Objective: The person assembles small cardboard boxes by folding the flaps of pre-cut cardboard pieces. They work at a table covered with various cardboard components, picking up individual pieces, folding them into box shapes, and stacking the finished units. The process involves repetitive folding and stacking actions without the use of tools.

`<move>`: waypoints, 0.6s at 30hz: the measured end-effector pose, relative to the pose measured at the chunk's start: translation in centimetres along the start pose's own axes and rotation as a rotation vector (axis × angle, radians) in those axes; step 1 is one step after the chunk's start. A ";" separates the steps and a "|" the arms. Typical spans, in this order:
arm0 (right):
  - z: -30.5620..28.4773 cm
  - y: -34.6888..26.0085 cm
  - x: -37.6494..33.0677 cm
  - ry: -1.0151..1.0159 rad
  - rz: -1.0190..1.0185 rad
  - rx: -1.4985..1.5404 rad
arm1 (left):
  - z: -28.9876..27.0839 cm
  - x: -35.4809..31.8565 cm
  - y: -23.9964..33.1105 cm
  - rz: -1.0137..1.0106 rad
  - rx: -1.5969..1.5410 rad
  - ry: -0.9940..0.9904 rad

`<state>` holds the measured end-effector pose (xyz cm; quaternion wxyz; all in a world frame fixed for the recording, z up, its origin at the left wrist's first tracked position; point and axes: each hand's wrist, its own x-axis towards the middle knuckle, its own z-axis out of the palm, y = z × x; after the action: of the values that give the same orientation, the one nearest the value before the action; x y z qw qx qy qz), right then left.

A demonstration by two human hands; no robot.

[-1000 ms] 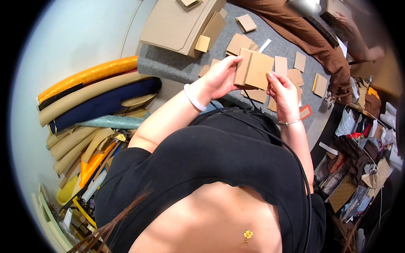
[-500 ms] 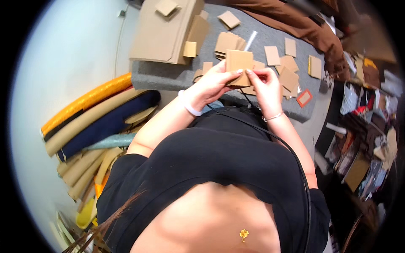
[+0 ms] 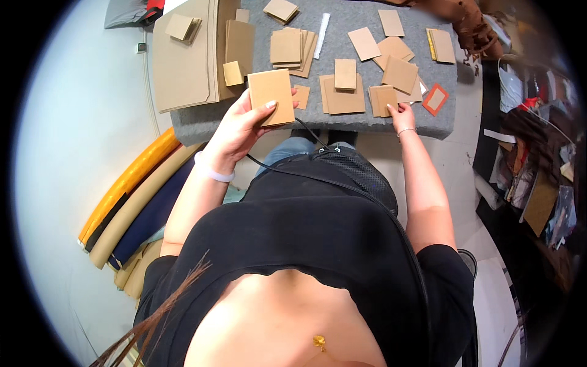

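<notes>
Fingers of the right hand met the near right corner of a small tan pile by the front edge of the grey table. From those fingertips the pile lay leftward and toward the table's far side, its top piece's long axis running roughly front to back. Thumb and fingertip looked close together, though at this scale I could not tell whether they were clamped on a piece or only touching it. This hand was plainly the nearer; the left hand was well apart from the pile, clamped on a thick tan block, thumb across its face. Between the hands, a small rectangular stack rested on broader boards. Just beyond the right hand, to its right, lay a red-framed piece.
</notes>
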<state>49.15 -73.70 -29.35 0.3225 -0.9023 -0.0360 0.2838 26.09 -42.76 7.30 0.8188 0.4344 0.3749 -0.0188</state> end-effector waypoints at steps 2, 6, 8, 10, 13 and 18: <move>0.2 0.5 0.3 -0.062 0.013 0.085 | -0.3 -0.5 -0.1 -0.014 0.017 0.055; 0.0 -0.5 0.4 -0.217 0.093 0.127 | -0.9 -0.5 -0.6 -0.050 0.000 0.069; -0.5 -0.8 0.9 -0.327 0.164 0.114 | -0.8 -0.5 -0.5 -0.056 -0.006 0.062; -0.9 -0.6 0.5 -0.309 0.098 0.102 | -0.8 -0.6 -0.3 -0.044 -0.006 0.061; -2.6 -0.4 0.3 -0.241 0.140 0.099 | -1.2 -0.6 0.1 -0.022 0.048 0.124; -5.0 -5.0 -2.1 -0.195 0.381 0.521 | -3.3 -0.6 0.0 0.038 0.014 0.220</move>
<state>50.65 -73.12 -22.17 0.4786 -0.7487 0.1762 0.4236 23.72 -40.54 6.54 0.7697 0.4465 0.4543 0.0421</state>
